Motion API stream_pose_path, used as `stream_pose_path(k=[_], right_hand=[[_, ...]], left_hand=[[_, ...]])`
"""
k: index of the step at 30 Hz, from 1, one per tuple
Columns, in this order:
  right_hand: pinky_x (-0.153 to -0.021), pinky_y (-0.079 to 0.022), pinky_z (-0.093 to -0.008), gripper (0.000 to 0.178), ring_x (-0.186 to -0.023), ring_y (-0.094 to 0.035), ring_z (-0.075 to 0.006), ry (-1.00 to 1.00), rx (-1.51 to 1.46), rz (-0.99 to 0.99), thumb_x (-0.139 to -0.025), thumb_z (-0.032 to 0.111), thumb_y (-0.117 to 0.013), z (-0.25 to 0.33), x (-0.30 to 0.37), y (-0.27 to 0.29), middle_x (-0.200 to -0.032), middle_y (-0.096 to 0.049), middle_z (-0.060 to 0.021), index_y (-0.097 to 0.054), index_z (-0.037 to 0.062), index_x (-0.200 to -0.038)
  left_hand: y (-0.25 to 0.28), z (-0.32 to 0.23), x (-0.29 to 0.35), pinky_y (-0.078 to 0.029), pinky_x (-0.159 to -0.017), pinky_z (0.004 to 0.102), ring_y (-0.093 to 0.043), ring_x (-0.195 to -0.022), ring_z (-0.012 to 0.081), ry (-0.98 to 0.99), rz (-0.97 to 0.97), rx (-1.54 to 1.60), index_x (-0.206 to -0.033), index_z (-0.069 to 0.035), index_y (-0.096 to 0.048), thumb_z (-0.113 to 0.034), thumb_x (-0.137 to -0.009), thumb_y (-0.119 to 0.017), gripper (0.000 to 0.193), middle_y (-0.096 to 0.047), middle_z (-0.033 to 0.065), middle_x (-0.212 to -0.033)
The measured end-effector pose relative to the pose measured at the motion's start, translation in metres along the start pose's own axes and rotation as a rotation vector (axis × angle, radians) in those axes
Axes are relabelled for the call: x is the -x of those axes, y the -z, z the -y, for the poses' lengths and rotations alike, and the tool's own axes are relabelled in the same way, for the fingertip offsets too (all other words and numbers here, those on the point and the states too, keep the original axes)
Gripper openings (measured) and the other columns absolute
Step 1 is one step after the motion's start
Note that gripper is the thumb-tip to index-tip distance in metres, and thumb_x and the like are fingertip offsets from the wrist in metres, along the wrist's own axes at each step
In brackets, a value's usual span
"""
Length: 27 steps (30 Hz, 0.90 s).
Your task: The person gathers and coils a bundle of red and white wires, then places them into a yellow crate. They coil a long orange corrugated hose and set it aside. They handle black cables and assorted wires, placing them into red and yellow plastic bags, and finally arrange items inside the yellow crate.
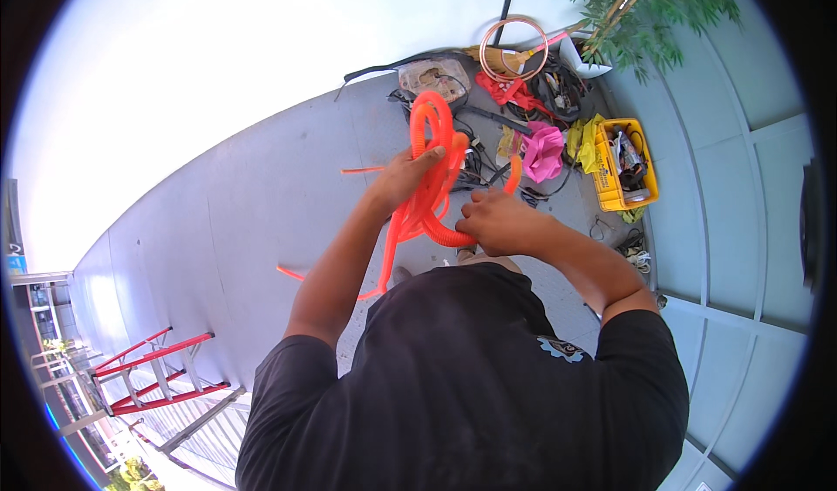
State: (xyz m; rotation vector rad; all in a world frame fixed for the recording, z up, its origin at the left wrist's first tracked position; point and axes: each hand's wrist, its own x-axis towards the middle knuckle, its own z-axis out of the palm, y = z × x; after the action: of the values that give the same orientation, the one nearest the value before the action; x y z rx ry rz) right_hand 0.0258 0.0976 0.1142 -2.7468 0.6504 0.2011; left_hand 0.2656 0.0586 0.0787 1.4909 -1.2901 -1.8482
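Observation:
A bundle of bright orange corrugated hose (429, 125) hangs in several long loops in front of my chest. My left hand (410, 175) is closed around the loops, its thumb lying across them. Loose ends of the hose dangle to the lower left of the bundle. My right hand (501, 221) is closed on a lower stretch of the same hose, at the right side of the bundle. A short end of it sticks up beyond that hand. The fingertips of the right hand are partly hidden from view.
On the floor ahead lie a pink bag (543, 153), black cables, a red cloth (510, 92) and a copper tubing coil (514, 48). A yellow crate (641, 196) of tools stands to the right, a potted plant (584, 57) beyond it. A red stepladder (157, 373) is at the left.

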Motion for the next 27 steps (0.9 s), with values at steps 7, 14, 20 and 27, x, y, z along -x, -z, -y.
stream_pose_path(k=[7,14,20,27], right_hand=[[-0.098,-0.049,-0.0488,0.045,-0.114,-0.06,-0.0388,0.306,-0.394,-0.451,-0.074,0.016,-0.085,-0.015,0.006,0.048,-0.128,-0.058,-0.0151,-0.063,0.015,-0.112],[-0.096,-0.052,-0.0484,0.087,-0.115,-0.063,-0.0387,-0.027,-0.412,-0.09,-0.067,0.029,-0.093,-0.01,0.005,0.02,-0.124,-0.064,-0.0193,-0.05,0.0137,-0.141],[-0.091,-0.057,-0.04,0.071,-0.1,-0.071,-0.0316,-0.297,-0.47,-0.484,-0.07,0.014,-0.083,-0.058,0.012,0.053,-0.111,-0.071,-0.0167,-0.055,0.0115,-0.136],[-0.088,-0.056,-0.0336,0.056,-0.097,-0.068,-0.0146,-0.504,-0.613,-1.065,-0.079,0.006,-0.079,-0.157,0.078,0.125,-0.109,-0.072,-0.006,-0.059,0.0043,-0.131]], left_hand=[[-0.046,0.03,0.046,-0.056,-0.089,0.0356,-0.07,-0.101,0.0244,0.079,0.693,0.433,-0.142,-0.004,-0.053,-0.079,-0.098,-0.028,0.091,-0.068,0.0161,-0.119],[-0.035,0.034,0.059,-0.055,-0.092,0.0343,-0.067,-0.106,0.0227,-0.2,0.314,0.115,-0.132,0.001,-0.061,-0.079,-0.098,-0.022,0.095,-0.069,0.0139,-0.118],[0.031,0.034,0.079,-0.052,-0.098,0.0348,-0.064,-0.109,0.02,-0.189,0.199,-0.213,-0.129,-0.001,-0.063,-0.066,-0.09,-0.064,0.076,-0.069,0.0102,-0.115],[0.074,0.18,0.098,-0.054,-0.082,0.0357,-0.067,-0.088,0.016,0.067,-0.229,-0.431,-0.118,-0.007,-0.068,-0.018,-0.079,-0.081,0.042,-0.072,0.008,-0.092]])
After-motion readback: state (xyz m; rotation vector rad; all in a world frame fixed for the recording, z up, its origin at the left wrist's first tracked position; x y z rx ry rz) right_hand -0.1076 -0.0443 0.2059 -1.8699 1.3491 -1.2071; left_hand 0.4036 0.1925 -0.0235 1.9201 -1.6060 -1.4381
